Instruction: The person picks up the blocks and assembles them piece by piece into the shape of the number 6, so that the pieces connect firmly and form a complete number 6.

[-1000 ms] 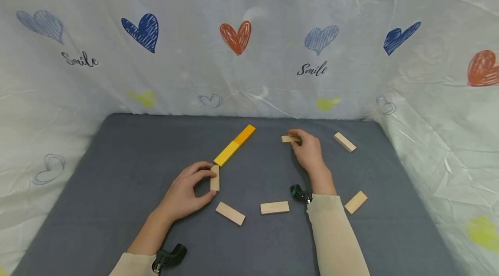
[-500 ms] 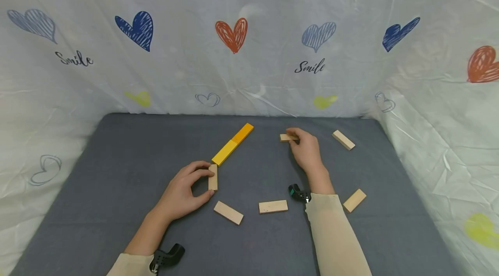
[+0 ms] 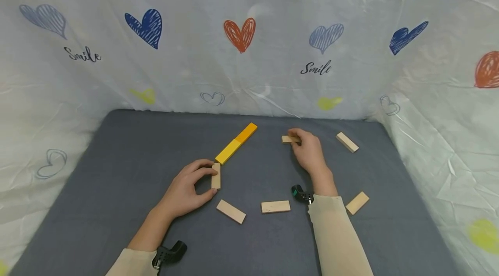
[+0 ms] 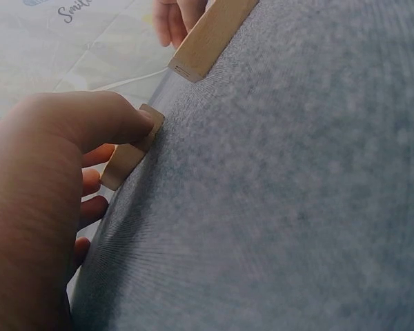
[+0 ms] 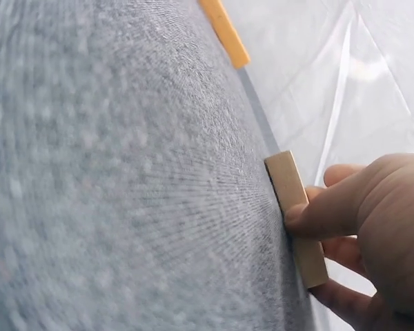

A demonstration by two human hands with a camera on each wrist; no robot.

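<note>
With thumb and fingers, my left hand grips a plain wooden block standing just below the near end of a yellow block. An orange block continues the yellow one in a slanting line toward the back. Farther right, my right hand pinches another plain wooden block. In the right wrist view the thumb presses that block's near face, with fingers behind it. In the left wrist view the thumb covers part of the left hand's block.
Loose plain blocks lie on the grey cloth: one block and another block in front, one block beside the right sleeve, one block at the back right. A white curtain with printed hearts hangs behind.
The head view shifts slightly. Both hands keep their holds, and the blocks stay where they were.
</note>
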